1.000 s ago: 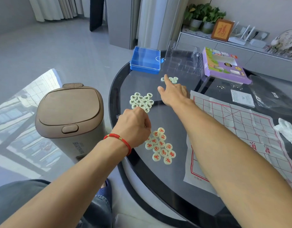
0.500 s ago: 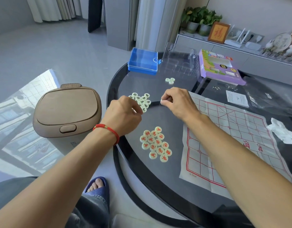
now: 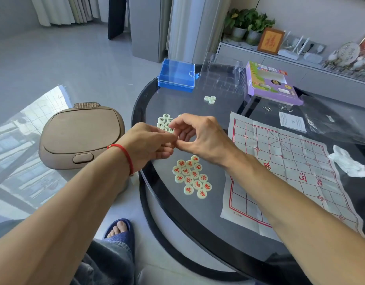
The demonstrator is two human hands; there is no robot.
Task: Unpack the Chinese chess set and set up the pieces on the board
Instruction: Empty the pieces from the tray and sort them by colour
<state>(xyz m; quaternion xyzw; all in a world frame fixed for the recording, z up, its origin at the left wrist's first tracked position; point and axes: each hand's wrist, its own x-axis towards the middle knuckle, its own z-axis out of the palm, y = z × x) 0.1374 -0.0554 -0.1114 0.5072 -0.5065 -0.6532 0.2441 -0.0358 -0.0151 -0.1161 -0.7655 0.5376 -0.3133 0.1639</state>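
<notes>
round dark glass-topped table in view, black rim. both hands raised over its left part, fingertips meeting just above the dark-lettered pieces. left hand, red cord bracelet at wrist, fingers curled inward toward the right hand; contents of the grip hidden, cannot tell whether a piece held. right hand, thumb and forefinger brought together at the left hand's fingertips, remaining fingers arched and spread; object between the pinch not resolvable.

cluster of pale round chess pieces with dark characters lying flat on glass, partly hidden behind both hands. cluster of pale round chess pieces with red characters lying flat, packed touching one another, near the table's near-left edge, just below the hands. three blank-faced pale round pieces grouped further back, well apart from both clusters.

white paper chess board with red grid lines spread flat on the right half of the table, creased, no pieces on it. crumpled white tissue at its right edge.

at rear of table: blue plastic box with clear lid, closed; clear plastic insert tray beside it; purple cardboard game box lying open-side up; small white leaflet; clear plastic bag at far right.

on floor left of table: beige lidded bin. blue slipper on a foot below table edge.
</notes>
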